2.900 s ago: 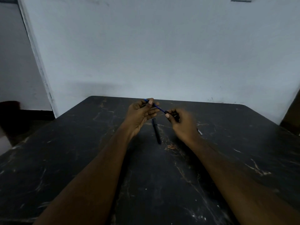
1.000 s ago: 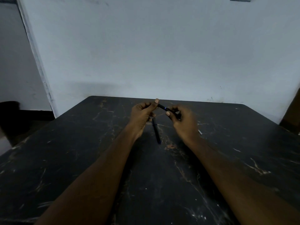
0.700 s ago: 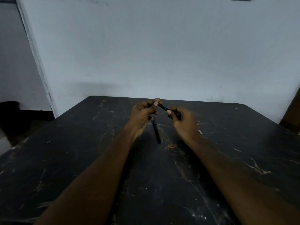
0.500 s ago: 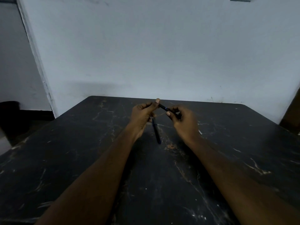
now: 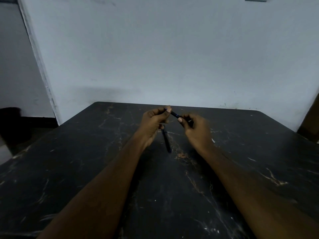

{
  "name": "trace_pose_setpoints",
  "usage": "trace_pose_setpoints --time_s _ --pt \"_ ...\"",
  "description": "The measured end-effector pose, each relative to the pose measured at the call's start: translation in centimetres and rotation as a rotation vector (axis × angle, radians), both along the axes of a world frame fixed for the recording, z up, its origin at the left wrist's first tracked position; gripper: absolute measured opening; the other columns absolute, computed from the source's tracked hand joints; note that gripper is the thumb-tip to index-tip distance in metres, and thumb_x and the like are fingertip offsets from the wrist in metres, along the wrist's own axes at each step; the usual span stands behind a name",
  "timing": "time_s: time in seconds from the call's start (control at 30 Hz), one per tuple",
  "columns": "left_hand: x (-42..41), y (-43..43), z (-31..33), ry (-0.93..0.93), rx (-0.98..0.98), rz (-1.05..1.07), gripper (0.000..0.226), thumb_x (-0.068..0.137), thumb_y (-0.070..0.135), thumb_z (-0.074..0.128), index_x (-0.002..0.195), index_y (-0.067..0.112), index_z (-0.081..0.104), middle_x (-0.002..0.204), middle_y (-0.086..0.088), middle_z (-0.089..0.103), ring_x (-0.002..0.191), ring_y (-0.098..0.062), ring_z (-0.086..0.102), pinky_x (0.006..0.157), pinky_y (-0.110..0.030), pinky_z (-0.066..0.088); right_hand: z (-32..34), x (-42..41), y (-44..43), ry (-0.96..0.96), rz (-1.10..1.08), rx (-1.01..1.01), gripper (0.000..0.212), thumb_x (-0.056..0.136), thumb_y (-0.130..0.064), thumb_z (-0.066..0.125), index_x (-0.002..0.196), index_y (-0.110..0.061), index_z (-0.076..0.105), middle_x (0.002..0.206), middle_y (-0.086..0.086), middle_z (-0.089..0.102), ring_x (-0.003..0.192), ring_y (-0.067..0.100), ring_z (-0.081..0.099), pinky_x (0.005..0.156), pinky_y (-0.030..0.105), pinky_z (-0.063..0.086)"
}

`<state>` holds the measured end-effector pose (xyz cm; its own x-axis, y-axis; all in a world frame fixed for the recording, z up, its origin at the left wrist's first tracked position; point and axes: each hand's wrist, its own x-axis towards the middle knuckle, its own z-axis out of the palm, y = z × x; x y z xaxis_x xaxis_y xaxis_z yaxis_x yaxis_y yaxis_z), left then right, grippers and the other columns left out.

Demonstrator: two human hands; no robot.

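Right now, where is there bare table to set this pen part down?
Bare tabletop runs wide left of the left forearm and right of the right forearm. Crowded: beneath the left hand and right hand holding the pen part, where another dark pen piece lies, plus a white scrap beside the right wrist.

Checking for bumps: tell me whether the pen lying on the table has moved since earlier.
No. The pen lies where it did, just left of the rusty scuff.

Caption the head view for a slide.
Left hand and right hand pinch a thin pen over a black table; a second pen lies beneath.
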<state>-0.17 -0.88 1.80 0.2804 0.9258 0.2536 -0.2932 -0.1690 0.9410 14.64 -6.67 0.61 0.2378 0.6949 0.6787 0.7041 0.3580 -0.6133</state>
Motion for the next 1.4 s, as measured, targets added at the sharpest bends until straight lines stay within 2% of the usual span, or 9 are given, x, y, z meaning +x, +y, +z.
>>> trace_pose_setpoints --time_s 0.2,0.33,0.43,0.5,0.7,0.8,0.93,1.27,1.4 --pt "0.42 0.45 -0.61 0.049 0.013 0.133 0.037 0.08 0.038 0.077 0.09 0.002 0.072 0.062 -0.002 0.058 0.053 -0.011 0.051 0.051 -0.027 0.038 -0.1 0.14 0.22 -0.032 -0.024 0.017 0.015 0.088 -0.023 0.069 0.097 -0.011 0.072 0.09 0.001 0.069 0.084 0.015 0.06 0.069 0.031 0.046" --pt "0.47 0.43 -0.73 0.039 0.052 0.102 0.015 0.086 0.027 0.072 0.084 0.013 0.074 0.057 0.003 0.053 0.051 -0.008 0.044 0.052 -0.027 0.033 -0.09 0.06 -0.09 0.007 0.003 -0.005 0.012 0.091 -0.023 0.066 0.089 -0.013 0.072 0.076 -0.007 0.062 0.067 0.001 0.053 0.059 0.02 0.037" --pt "0.59 0.17 -0.48 -0.019 0.038 0.033 0.009 0.09 0.015 0.066 0.089 0.018 0.074 0.08 -0.002 0.063 0.056 -0.005 0.048 0.054 -0.024 0.032 -0.02 0.05 -0.19 0.008 -0.003 -0.019 0.014 0.092 -0.023 0.065 0.086 -0.012 0.071 0.071 -0.009 0.059 0.062 0.0 0.051 0.055 0.014 0.033" --pt "0.63 0.03 -0.28 -0.043 0.012 -0.016 0.012 0.092 0.011 0.063 0.095 0.017 0.073 0.092 0.002 0.069 0.06 -0.005 0.055 0.054 -0.022 0.033 0.01 -0.02 -0.18 0.013 -0.007 -0.003 0.013 0.092 -0.022 0.066 0.09 -0.01 0.071 0.076 -0.004 0.062 0.067 0.008 0.054 0.058 0.021 0.038" --pt "0.5 -0.2 -0.09 -0.037 -0.05 0.07 0.025 0.082 0.033 0.075 0.089 0.009 0.074 0.078 -0.002 0.065 0.058 -0.011 0.055 0.054 -0.026 0.038 0.1 -0.12 -0.12 -0.015 -0.014 0.027 0.014 0.088 -0.02 0.07 0.097 -0.009 0.071 0.091 0.005 0.07 0.082 0.015 0.059 0.07 0.033 0.047" --pt "0.54 0.12 -0.52 0.006 -0.006 0.129 0.02 0.082 0.032 0.075 0.077 0.013 0.074 0.065 -0.003 0.059 0.056 -0.012 0.048 0.052 -0.027 0.036 0.18 -0.22 -0.26 -0.016 -0.008 0.031 0.013 0.087 -0.019 0.071 0.095 -0.01 0.072 0.085 -0.003 0.065 0.077 0.009 0.057 0.065 0.024 0.042" --pt "0.46 0.32 -0.66 0.011 0.027 0.101 0.029 0.086 0.027 0.071 0.092 -0.002 0.072 0.056 0.003 0.051 0.052 -0.007 0.043 0.052 -0.024 0.035 0.24 -0.26 -0.38 0.012 -0.002 -0.03 0.008 0.091 -0.02 0.066 0.088 -0.014 0.071 0.077 -0.007 0.062 0.066 -0.005 0.051 0.056 0.009 0.032" --pt "0.3 -0.26 -0.17 -0.033 0.016 0.075 0.022 0.086 0.029 0.071 0.098 0.011 0.075 0.081 -0.002 0.067 0.057 -0.003 0.055 0.052 -0.019 0.039 0.18 -0.42 -0.02 -0.007 0.002 0.011 0.012 0.09 -0.022 0.068 0.093 -0.011 0.071 0.081 -0.002 0.065 0.073 0.01 0.057 0.061 0.023 0.038" --pt "0.23 -0.16 -0.33 -0.018 0.025 0.101 0.02 0.085 0.031 0.072 0.092 0.013 0.077 0.071 -0.003 0.063 0.058 -0.006 0.051 0.054 -0.021 0.039 -0.14 -0.19 0.27 -0.049 -0.022 0.026 0.014 0.087 -0.022 0.071 0.094 -0.011 0.072 0.088 0.001 0.069 0.082 0.015 0.059 0.066 0.027 0.039"
